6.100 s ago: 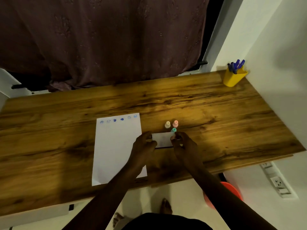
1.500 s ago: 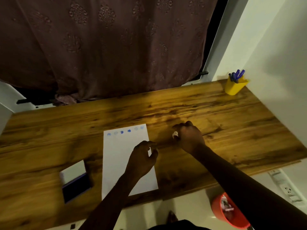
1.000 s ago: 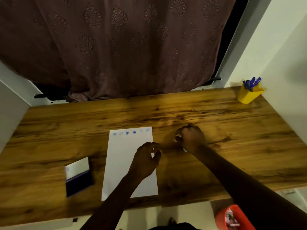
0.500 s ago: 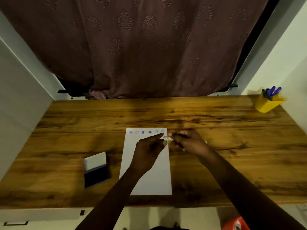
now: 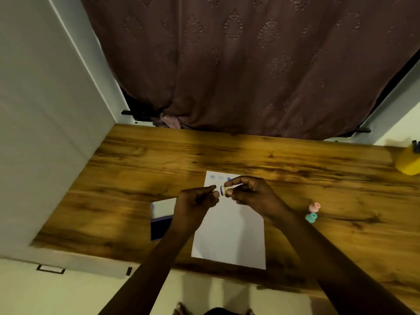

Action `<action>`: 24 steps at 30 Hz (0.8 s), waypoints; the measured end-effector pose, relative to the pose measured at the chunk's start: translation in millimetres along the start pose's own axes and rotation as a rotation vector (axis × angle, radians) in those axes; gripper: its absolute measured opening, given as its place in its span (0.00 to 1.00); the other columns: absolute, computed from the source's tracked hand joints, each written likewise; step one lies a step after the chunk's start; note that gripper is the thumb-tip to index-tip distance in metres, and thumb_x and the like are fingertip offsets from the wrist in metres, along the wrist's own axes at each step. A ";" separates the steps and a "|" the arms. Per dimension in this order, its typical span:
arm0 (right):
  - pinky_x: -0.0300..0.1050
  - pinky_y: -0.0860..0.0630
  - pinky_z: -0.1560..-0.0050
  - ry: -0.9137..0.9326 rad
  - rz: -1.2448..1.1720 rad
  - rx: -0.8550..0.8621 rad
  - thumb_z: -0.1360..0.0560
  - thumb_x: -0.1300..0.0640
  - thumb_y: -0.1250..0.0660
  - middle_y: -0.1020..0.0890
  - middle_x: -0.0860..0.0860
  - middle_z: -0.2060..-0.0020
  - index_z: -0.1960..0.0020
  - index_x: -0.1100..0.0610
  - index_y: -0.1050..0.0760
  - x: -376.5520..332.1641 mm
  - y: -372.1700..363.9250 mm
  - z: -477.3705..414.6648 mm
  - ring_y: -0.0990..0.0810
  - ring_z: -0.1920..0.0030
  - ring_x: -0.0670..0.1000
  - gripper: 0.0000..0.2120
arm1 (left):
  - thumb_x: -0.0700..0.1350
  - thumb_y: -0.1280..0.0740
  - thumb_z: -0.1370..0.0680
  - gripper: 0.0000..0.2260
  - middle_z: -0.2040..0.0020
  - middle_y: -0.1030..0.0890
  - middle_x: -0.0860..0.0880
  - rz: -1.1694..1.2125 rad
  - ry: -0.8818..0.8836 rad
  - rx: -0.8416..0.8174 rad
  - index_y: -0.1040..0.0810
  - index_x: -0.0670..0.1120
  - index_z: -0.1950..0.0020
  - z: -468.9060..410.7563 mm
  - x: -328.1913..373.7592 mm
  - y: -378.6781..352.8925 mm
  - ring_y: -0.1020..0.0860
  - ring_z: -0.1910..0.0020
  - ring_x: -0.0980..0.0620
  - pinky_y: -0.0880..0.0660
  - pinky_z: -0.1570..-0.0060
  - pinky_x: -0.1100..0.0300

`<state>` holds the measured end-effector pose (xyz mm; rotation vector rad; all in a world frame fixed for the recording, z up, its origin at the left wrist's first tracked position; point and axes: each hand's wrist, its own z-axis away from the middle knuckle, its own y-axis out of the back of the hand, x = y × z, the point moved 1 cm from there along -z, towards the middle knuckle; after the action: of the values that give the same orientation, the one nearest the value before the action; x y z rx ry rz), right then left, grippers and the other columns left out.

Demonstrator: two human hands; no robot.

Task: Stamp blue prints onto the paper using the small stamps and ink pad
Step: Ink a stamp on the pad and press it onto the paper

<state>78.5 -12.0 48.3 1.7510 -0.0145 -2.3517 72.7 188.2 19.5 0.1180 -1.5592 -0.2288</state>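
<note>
— Where do we stand over the paper [image 5: 229, 233]?

— Our right hand [image 5: 252, 195] pinches a small cream stamp [image 5: 223, 191] above its far end; our left hand [image 5: 196, 201], loosely curled, holds nothing we can make out (fingertips just beside the stamp).

— And around the paper?

— Ink pad [image 5: 161, 218] left, pink stamp [image 5: 315, 206] and teal stamp [image 5: 311, 217] right, yellow cup [image 5: 408, 163] far right.

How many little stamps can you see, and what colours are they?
Cream stamp, held by the right hand: 1
Pink stamp, on the desk: 1
Teal stamp, on the desk: 1
Total: 3
</note>
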 end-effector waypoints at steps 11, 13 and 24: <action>0.44 0.18 0.49 0.164 0.578 -0.109 0.26 0.46 0.26 0.14 0.46 0.53 0.46 0.50 0.17 15.0 -107.7 -27.6 0.17 0.53 0.44 0.12 | 0.46 0.26 0.21 0.09 0.53 0.10 0.46 0.067 0.150 0.267 0.13 0.44 0.43 25.2 -44.9 123.2 0.12 0.52 0.47 0.16 0.45 0.44; 0.47 0.17 0.49 0.226 0.655 -0.159 0.24 0.47 0.28 0.14 0.49 0.54 0.47 0.52 0.17 20.8 -128.9 -28.3 0.16 0.55 0.45 0.11 | 0.45 0.26 0.21 0.06 0.54 0.10 0.47 0.060 0.144 0.297 0.12 0.47 0.47 31.3 -52.4 140.3 0.12 0.53 0.47 0.16 0.47 0.44; 0.49 0.26 0.34 0.467 1.207 -0.252 0.19 0.48 0.37 0.21 0.53 0.37 0.36 0.54 0.25 38.3 -210.3 -40.9 0.23 0.36 0.55 0.15 | 0.44 0.26 0.21 0.11 0.52 0.10 0.46 0.090 0.212 0.385 0.14 0.45 0.40 56.1 -77.6 186.1 0.12 0.51 0.46 0.17 0.44 0.39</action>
<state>73.0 191.9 -27.9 1.4542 -0.5120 -1.0277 30.2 390.2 -14.8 0.3610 -1.3772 0.1535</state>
